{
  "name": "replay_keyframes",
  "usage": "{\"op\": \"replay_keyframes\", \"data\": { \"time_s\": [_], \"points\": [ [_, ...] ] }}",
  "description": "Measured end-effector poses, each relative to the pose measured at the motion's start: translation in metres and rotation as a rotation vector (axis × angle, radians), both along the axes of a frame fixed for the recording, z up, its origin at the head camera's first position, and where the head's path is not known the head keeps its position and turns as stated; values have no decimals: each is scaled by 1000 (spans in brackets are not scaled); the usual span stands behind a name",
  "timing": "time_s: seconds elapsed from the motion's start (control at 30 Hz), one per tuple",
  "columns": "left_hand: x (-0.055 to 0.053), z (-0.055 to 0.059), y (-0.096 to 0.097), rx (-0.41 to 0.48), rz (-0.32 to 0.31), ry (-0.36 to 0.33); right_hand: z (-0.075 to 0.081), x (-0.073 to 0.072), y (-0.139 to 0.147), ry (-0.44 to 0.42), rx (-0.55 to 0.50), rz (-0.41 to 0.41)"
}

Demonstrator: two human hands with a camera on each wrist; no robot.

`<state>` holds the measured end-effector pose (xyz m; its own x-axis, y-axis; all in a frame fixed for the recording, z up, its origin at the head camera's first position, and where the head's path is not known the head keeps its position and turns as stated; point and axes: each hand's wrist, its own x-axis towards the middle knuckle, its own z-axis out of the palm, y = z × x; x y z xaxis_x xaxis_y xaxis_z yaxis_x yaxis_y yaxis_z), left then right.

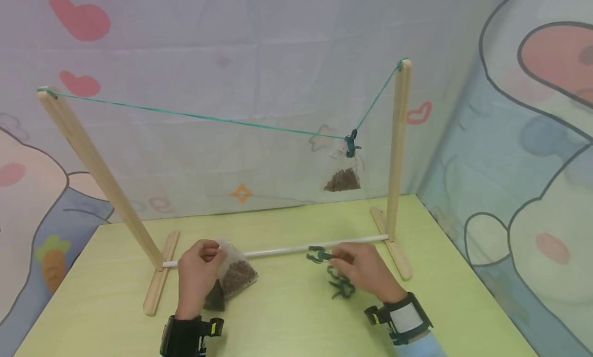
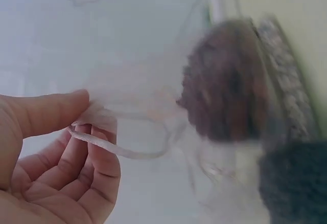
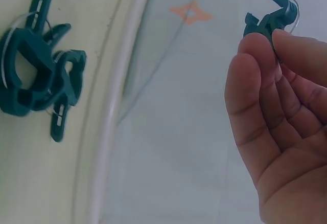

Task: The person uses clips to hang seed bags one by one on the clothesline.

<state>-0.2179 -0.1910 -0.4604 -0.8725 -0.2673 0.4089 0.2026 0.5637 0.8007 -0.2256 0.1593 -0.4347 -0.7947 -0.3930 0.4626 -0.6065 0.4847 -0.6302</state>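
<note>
My left hand (image 1: 195, 274) pinches the gathered top of a see-through drawstring sachet (image 1: 238, 275) with brown bits in its bottom. Its white cord (image 2: 120, 150) loops past the fingertips in the left wrist view. Beside that sachet is a dark one (image 1: 215, 298), partly behind the hand. Between thumb and fingertips, my right hand (image 1: 366, 270) holds a dark green plant clip (image 1: 317, 254) above the table. More green clips (image 1: 343, 286) lie just below that hand. A similar sachet (image 1: 343, 178) hangs from the green string, held by a green clip (image 1: 351, 144).
A wooden post stands at left (image 1: 99, 177) and another at right (image 1: 399, 151), each on a flat foot. The green string (image 1: 199, 116) runs between their tops, sagging at the hung sachet. A white rod (image 1: 287, 250) joins the posts low down. A printed cloth (image 1: 259, 79) is behind.
</note>
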Motion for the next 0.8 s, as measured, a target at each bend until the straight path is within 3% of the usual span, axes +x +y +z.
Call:
{"op": "replay_keyframes", "data": {
  "time_s": [0.07, 0.2, 0.4, 0.57, 0.6, 0.67, 0.8],
  "points": [
    [9, 17, 9, -12, -29, 32, 3, 1, 3, 39, -2, -12],
    [15, 33, 20, -38, -47, 55, 17, 2, 11, 140, 4, -23],
    [14, 49, 31, -24, -68, 96, 54, 1, 24, 352, 47, -49],
    [9, 62, 41, 32, -143, 193, 88, -2, 30, 522, 114, -56],
    [10, 66, 43, 59, -185, 232, 95, -3, 30, 550, 132, -58],
    [-15, 41, 39, 59, -215, 302, 108, -5, 31, 599, 164, -58],
    [-74, -16, 30, 39, -265, 407, 133, -8, 31, 686, 227, -49]
  ]
}}
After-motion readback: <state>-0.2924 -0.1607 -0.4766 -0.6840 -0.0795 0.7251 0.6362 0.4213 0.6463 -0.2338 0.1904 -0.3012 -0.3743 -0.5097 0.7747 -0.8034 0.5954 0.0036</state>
